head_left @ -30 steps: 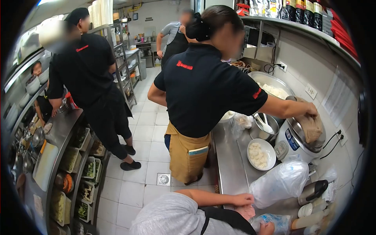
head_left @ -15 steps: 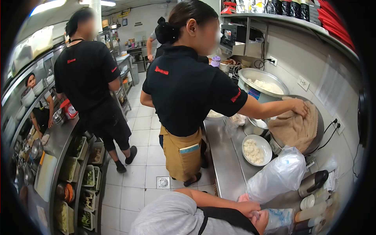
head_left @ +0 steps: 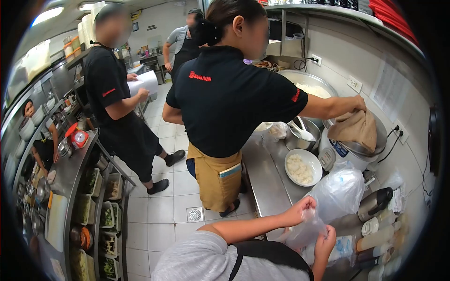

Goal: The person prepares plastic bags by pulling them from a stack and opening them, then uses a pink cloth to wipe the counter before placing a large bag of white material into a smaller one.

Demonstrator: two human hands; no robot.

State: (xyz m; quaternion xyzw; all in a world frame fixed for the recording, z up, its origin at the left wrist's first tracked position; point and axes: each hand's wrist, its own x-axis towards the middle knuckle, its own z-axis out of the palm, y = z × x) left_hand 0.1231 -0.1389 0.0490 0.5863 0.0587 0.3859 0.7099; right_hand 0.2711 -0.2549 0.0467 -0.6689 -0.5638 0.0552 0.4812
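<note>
My left hand [head_left: 301,210] pinches the upper edge of a clear plastic bag [head_left: 307,230]. My right hand [head_left: 326,240] grips the same bag on its other side, and the film is spread between them. Just beyond the hands stands a large bundle of clear plastic bags [head_left: 341,191]. A white bowl of rice [head_left: 316,161] sits on the steel counter [head_left: 274,187] farther back. Behind it is a metal pot [head_left: 293,139] with white ladles. A co-worker's hand lifts a brown cloth [head_left: 354,130] over a large cooker [head_left: 344,152].
A co-worker in black with a tan apron [head_left: 215,175] stands close on the left of the counter. Another co-worker [head_left: 117,107] holds white paper farther left. At right stand a thermal jug [head_left: 375,203], stacked saucers [head_left: 370,227] and bottles [head_left: 375,240]. Food bins [head_left: 110,215] line the left shelves.
My hands have moved apart and up, stretching the bag between them. The co-worker's hand has raised the brown cloth, uncovering part of the cooker. The far-left co-worker has turned, with paper now visible.
</note>
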